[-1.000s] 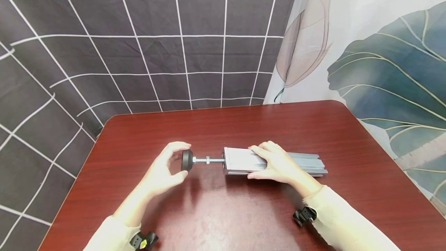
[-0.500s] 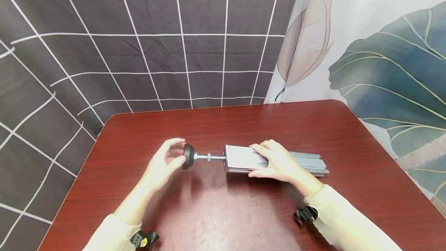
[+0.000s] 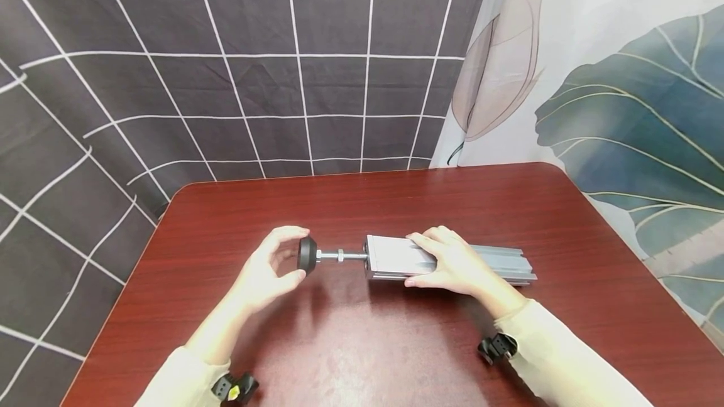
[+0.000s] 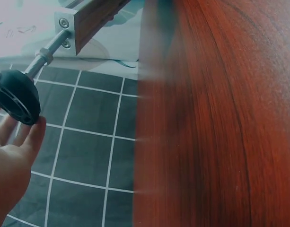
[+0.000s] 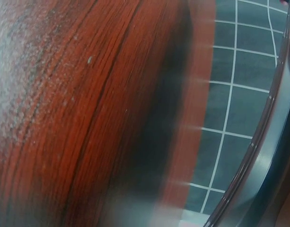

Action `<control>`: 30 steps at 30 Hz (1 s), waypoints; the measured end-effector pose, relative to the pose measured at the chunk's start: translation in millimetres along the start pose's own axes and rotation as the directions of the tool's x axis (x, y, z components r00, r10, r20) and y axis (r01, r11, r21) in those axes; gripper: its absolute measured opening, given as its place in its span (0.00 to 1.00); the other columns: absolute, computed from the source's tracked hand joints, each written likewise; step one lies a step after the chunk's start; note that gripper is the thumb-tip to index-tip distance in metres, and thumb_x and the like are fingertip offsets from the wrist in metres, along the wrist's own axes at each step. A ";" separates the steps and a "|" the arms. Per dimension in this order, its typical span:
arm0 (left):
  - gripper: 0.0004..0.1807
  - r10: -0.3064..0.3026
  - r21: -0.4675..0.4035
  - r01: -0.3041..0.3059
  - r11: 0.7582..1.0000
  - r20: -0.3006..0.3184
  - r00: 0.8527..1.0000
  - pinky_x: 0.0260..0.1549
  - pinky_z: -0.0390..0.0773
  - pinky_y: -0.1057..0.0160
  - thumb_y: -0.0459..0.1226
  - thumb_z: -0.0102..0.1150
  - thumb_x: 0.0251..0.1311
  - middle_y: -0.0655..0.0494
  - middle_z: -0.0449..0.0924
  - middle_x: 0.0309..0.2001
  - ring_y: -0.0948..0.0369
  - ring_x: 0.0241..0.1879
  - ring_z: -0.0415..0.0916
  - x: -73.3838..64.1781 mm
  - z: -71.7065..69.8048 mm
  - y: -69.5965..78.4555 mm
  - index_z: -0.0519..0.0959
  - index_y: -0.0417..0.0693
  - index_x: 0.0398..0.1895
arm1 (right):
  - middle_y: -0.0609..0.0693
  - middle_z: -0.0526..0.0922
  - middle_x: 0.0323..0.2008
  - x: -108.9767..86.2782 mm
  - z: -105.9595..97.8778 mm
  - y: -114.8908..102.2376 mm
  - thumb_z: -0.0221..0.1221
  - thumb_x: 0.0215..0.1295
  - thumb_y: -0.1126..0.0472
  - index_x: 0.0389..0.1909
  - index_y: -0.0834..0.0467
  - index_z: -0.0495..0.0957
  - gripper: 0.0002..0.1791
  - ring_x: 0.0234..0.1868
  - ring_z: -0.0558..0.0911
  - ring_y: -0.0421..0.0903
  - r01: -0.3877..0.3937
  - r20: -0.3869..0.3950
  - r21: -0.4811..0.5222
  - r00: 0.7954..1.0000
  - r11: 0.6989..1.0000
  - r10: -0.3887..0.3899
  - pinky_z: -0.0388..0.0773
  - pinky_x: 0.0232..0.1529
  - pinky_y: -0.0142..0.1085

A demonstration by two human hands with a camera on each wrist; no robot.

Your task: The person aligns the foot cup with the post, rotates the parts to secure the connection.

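Observation:
A silver aluminium extrusion (image 3: 398, 257) lies lengthwise across the head view, its long side parallel to the table's far edge. My right hand (image 3: 447, 265) grips it from above near its middle, thumb on the near side and fingers over the far side. From its left end a threaded rod (image 3: 353, 256) with a hex nut (image 3: 340, 255) sticks out, ending in a black levelling foot (image 3: 307, 255). My left hand (image 3: 263, 272) pinches the foot's rim between thumb and fingers. In the left wrist view, the foot's (image 4: 17, 97) hollow underside and the screws in the end plate (image 4: 64, 28) show.
A reddish-brown wooden table (image 3: 362, 344) lies under both hands. Behind it hangs a dark grid-patterned cloth (image 3: 334, 86), with a white leaf-print curtain (image 3: 616, 112) at the right. Black wrist cameras (image 3: 498, 347) are strapped at both cuffs.
My left fingers and thumb shift around the foot's rim, drawing together at its left side half a second ago and now spread around it again. My right hand keeps its grip on the extrusion.

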State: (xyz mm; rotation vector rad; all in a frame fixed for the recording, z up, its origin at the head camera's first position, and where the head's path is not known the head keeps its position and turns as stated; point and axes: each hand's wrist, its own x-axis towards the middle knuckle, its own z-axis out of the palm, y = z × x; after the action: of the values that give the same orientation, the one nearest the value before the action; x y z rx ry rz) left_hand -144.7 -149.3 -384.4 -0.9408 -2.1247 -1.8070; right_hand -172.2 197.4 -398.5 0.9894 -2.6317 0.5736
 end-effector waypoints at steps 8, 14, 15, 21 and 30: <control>0.34 0.100 -0.012 -0.099 0.995 0.037 0.994 0.59 0.65 0.66 0.11 0.57 0.37 0.43 0.67 0.57 0.59 0.57 0.67 5.0 -3.2 2.1 0.66 0.30 0.54 | 0.49 0.75 0.39 4.7 -3.9 -1.9 0.71 0.36 0.38 0.54 0.55 0.76 0.42 0.42 0.72 0.47 -0.010 -0.011 0.015 1.000 1.000 0.010 0.71 0.44 0.43; 0.30 -0.092 0.000 0.093 0.996 -0.071 0.993 0.45 0.76 0.68 0.18 0.59 0.48 0.46 0.72 0.53 0.63 0.47 0.75 1.9 1.2 5.4 0.64 0.32 0.58 | 0.48 0.75 0.40 -2.6 -1.1 -5.3 0.69 0.39 0.36 0.54 0.54 0.76 0.41 0.43 0.72 0.46 -0.045 0.027 0.000 0.999 0.999 0.045 0.71 0.44 0.43; 0.29 -0.150 0.000 0.150 0.989 -0.081 0.985 0.42 0.78 0.67 0.19 0.59 0.50 0.46 0.73 0.51 0.63 0.44 0.76 1.0 2.1 6.0 0.65 0.33 0.57 | 0.48 0.75 0.40 -3.9 -0.4 -6.0 0.69 0.39 0.35 0.54 0.54 0.76 0.41 0.43 0.72 0.46 -0.050 0.029 0.000 0.998 0.999 0.050 0.71 0.43 0.43; 0.26 -0.275 -0.003 0.275 0.961 -0.075 0.959 0.33 0.81 0.65 0.21 0.60 0.51 0.41 0.76 0.40 0.63 0.35 0.77 -3.1 3.0 6.9 0.67 0.35 0.55 | 0.47 0.75 0.40 -5.4 0.3 -8.5 0.69 0.38 0.36 0.54 0.53 0.76 0.41 0.42 0.72 0.45 -0.049 0.018 0.015 0.999 0.999 0.048 0.71 0.43 0.42; 0.35 0.071 0.023 -0.071 0.997 0.000 0.997 0.48 0.73 0.70 0.12 0.57 0.36 0.43 0.70 0.53 0.62 0.49 0.73 -1.3 1.7 2.8 0.66 0.33 0.55 | 0.45 0.74 0.38 -3.2 -0.6 -6.9 0.69 0.38 0.35 0.53 0.53 0.76 0.41 0.42 0.72 0.44 -0.022 0.002 0.002 1.000 1.000 0.022 0.71 0.42 0.40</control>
State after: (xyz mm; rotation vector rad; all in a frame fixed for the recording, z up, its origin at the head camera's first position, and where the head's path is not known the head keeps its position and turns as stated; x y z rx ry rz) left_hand -141.6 -148.0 -383.1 -0.9966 -2.0798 -1.7447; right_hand -165.2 194.7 -397.3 0.9627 -2.6476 0.5811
